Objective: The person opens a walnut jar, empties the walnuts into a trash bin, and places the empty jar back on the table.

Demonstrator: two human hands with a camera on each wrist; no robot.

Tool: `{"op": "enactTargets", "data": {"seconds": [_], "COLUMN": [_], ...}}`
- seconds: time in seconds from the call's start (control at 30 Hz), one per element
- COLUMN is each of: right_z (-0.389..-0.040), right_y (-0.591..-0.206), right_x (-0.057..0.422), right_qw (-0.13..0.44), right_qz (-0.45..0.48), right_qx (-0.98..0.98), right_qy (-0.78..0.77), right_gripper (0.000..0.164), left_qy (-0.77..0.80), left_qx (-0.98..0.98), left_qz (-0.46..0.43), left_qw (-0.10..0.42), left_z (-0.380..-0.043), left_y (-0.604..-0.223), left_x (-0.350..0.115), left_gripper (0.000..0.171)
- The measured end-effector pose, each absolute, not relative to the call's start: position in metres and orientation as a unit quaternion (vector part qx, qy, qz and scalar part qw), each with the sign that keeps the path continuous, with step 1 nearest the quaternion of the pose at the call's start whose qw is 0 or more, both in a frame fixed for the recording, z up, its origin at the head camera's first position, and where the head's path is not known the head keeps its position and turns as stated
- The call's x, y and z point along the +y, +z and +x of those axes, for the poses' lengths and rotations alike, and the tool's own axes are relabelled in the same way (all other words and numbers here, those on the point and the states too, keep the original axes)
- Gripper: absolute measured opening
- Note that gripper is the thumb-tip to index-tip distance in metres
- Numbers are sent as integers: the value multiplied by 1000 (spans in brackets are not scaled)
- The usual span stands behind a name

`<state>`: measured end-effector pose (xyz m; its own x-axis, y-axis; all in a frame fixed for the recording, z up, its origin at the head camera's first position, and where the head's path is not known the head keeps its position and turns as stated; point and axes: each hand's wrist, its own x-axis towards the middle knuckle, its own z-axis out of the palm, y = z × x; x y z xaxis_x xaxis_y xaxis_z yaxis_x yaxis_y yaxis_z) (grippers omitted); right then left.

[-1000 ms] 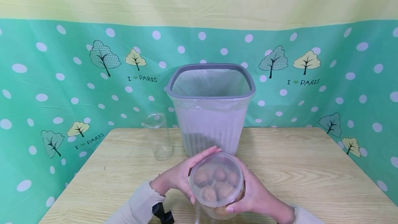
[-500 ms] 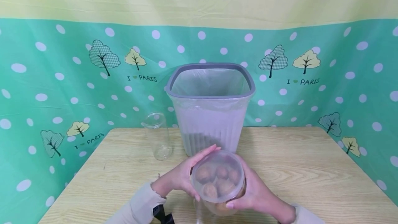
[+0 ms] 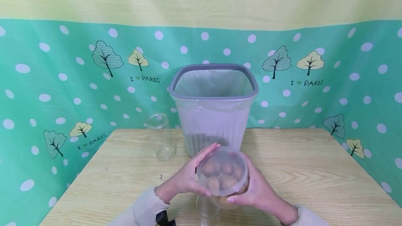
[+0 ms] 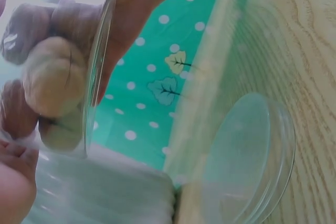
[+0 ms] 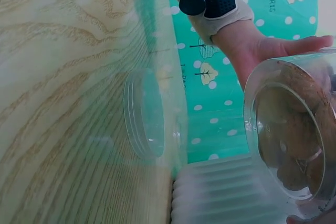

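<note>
Clasping the lidded jar [image 3: 223,179] of apparent walnuts [image 4: 55,77] between left hand [image 3: 188,175] and right hand [image 3: 259,186], above the bench [image 3: 298,184] toward the near edge. Already full and lifted; presumably yet to set down.

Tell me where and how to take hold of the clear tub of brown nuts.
The tub is probably best held round its sides, one hand from each side, as the left hand and right hand do: its body is a round cylinder, wide beside either hand.
</note>
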<state>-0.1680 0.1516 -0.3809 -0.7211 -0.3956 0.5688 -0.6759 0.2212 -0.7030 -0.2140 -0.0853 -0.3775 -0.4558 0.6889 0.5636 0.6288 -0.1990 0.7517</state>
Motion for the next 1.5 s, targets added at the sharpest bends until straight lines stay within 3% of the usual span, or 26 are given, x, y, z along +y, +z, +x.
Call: {"op": "enactTargets", "data": {"seconds": [0.3,0.63,0.83,1.5], "right_z": [-167,-168,-168,-162], "right_y": [-382,-386,-386,-390], "right_x": [151,150,150,157], "right_qw": [147,159,160,157], "right_qz": [300,307,307,247], "right_qx": [-793,-784,-789,-821], "right_qy": [510,516,507,491], "right_gripper": [110,115,114,116], "left_qy": [587,620,635,646], "left_qx": [663,675,662,688], "left_qz": [465,400,398,328], "left_qw": [4,15,-5,-45], "left_z": [-208,-200,-199,-199], "left_y": [-380,-379,-381,-398], "left_x": [-80,-77,-79,-119], "left_gripper": [103,107,109,101]}}
